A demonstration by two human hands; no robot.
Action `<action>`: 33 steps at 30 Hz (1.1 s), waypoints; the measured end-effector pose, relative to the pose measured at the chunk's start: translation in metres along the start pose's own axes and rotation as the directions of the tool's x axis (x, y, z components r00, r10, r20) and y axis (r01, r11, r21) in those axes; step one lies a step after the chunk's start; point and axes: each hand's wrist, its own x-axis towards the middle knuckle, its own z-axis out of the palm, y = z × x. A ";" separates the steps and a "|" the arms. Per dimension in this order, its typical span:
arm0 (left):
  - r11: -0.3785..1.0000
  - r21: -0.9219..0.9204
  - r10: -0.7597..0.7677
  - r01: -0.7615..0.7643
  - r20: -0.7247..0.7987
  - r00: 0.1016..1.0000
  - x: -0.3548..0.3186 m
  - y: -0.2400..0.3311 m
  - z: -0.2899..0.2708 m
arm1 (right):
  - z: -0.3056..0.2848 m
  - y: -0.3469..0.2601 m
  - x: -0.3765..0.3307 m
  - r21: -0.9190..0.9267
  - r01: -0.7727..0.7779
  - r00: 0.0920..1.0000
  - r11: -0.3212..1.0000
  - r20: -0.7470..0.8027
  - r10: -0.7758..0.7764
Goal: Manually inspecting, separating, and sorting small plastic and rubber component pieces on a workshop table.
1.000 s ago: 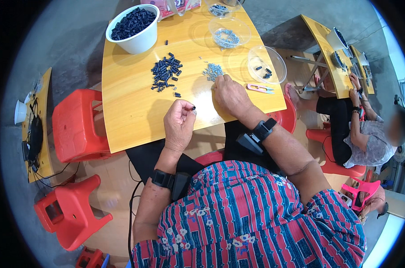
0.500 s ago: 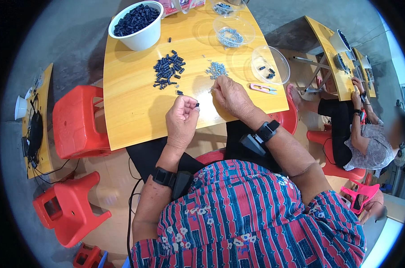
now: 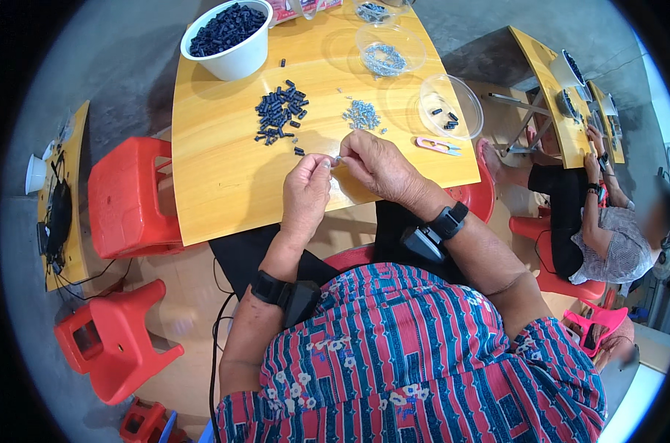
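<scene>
My left hand (image 3: 308, 193) is closed in a pinch on a small black cylindrical piece (image 3: 336, 160), mostly hidden by fingertips. My right hand (image 3: 381, 165) meets it there, thumb and forefinger pinched on a tiny metal part that I can barely make out. Just beyond my hands on the table lie a pile of black cylindrical pieces (image 3: 280, 112) and a pile of small silvery metal parts (image 3: 361, 114). One black piece (image 3: 299, 150) sits apart, close to my left fingertips. Pink-handled thread snips (image 3: 438, 145) lie to the right of my right hand.
A white tub (image 3: 240, 60) heaped with black pieces stands at the far left of the wooden table (image 3: 224, 170). Clear bowls line its right side; the nearest clear bowl (image 3: 471, 111) holds several black pieces. Red stools (image 3: 128, 196) flank the table. Another person (image 3: 608, 236) works at the right.
My hands have come together; the right moved left and slightly down, the left slightly up and right. The black piece and the metal part now meet between my fingertips.
</scene>
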 end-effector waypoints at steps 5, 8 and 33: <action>0.995 -0.081 -0.053 0.056 0.037 0.998 -0.002 0.004 0.001 | 0.000 -0.002 0.000 -0.120 0.076 0.997 0.990 0.033 -0.072; 0.995 -0.058 -0.077 0.080 0.046 0.996 -0.002 0.006 0.000 | -0.001 -0.005 0.001 -0.159 0.088 0.994 0.983 0.071 -0.078; 0.982 -0.162 -0.098 0.099 0.012 0.995 -0.001 0.004 -0.001 | 0.007 -0.009 -0.003 0.083 -0.099 0.988 0.992 -0.110 0.108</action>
